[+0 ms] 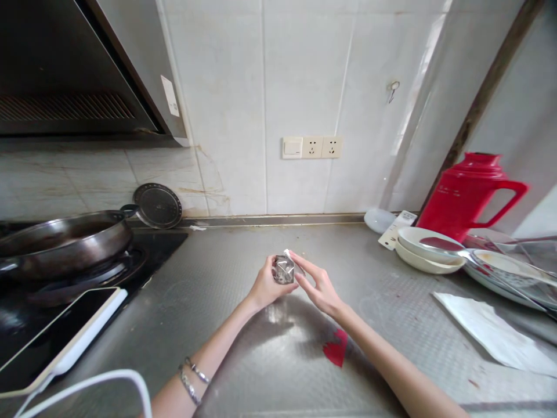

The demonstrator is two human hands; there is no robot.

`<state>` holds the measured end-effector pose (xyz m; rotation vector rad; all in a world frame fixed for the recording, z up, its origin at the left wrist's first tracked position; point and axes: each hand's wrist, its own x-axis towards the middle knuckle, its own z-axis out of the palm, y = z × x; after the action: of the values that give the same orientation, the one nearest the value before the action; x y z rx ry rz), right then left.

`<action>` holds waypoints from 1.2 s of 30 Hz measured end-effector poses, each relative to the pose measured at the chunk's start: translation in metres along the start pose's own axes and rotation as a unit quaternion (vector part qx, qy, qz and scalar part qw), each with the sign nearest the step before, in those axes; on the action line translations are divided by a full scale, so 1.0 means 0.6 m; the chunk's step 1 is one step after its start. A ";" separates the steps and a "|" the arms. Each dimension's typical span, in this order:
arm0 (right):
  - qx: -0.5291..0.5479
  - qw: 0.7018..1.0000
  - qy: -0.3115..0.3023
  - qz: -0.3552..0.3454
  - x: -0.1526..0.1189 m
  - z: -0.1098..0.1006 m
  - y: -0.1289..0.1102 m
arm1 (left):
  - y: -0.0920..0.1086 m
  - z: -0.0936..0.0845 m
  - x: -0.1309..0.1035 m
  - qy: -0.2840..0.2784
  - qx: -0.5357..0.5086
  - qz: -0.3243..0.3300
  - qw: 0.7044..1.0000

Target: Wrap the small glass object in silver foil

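Observation:
My left hand [264, 283] is wrapped round a small clear faceted glass [284, 270], held just above the metal counter. At the glass's right side, my right hand [319, 289] has its fingers bent close against it. By the right fingertips, at the top rim, shows a bit of white tissue [286, 252]; most of it is hidden by the fingers. Below the hands, a torn red paper piece [335, 348] lies on the counter.
To the left, a steel pan [65, 247] sits on the black stove, with a phone [61, 339] on its front edge and a white cable [108, 374]. Right of me stand a red thermos [463, 197], stacked bowls [429, 264] and plates, near a white folded sheet [491, 331].

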<state>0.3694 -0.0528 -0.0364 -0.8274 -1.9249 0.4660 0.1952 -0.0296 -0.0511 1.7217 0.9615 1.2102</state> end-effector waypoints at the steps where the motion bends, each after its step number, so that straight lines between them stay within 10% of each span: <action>1: 0.000 1.000 0.002 0.001 -0.001 0.001 -0.001 | -0.002 -0.001 0.001 0.004 0.001 -0.006 1.000; 10: -0.063 0.989 -0.052 -0.124 0.000 -0.001 -0.017 | 0.010 0.004 -0.002 -0.025 0.056 0.056 0.997; 23: -0.084 0.986 -0.063 -0.130 0.004 -0.010 -0.021 | 0.010 0.007 -0.004 -0.052 0.089 0.094 0.990; 36: -0.081 0.981 -0.040 -0.174 0.000 -0.002 -0.021 | 0.007 0.008 -0.004 -0.004 0.028 0.023 0.999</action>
<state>0.3660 -0.0616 -0.0281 -0.5609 -2.1494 0.1328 0.1994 -0.0342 -0.0494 1.8008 0.9646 1.2142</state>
